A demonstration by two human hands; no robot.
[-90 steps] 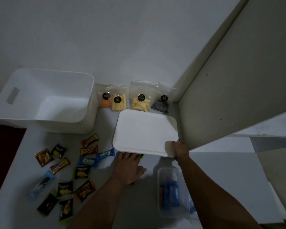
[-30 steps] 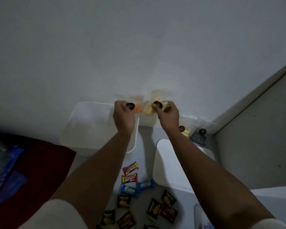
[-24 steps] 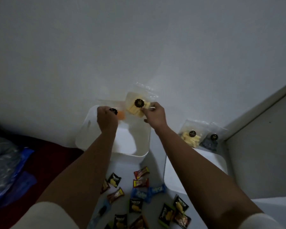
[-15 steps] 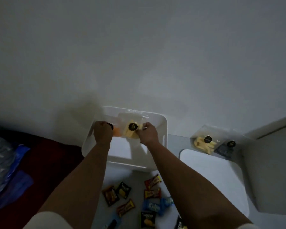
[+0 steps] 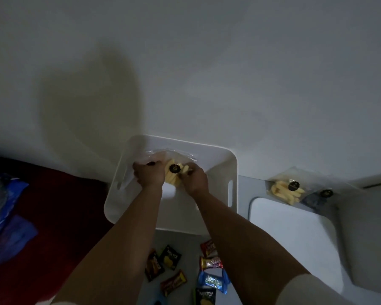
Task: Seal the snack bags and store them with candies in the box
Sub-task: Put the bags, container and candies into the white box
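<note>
Both my hands are down inside the white box (image 5: 232, 164). My left hand (image 5: 149, 176) grips a clear snack bag whose contents my fingers hide. A clear snack bag of yellow sticks (image 5: 173, 172) with a round black sticker is held by my right hand (image 5: 194, 179), right beside the other. Two more snack bags lean against the wall to the right: one with yellow sticks (image 5: 284, 190), one with dark contents (image 5: 317, 197). Several wrapped candies (image 5: 207, 263) lie on the table in front of the box.
The white box lid (image 5: 295, 234) lies flat to the right of the box. A grey panel (image 5: 370, 238) stands at the far right. On the left, a dark red surface (image 5: 53, 205) holds blue plastic bags (image 5: 2, 208). The white wall is close behind.
My hands have carried two snack bags from the wall on the right over to the box and lowered them into it. Three seconds ago they were setting the lid down on the table.
</note>
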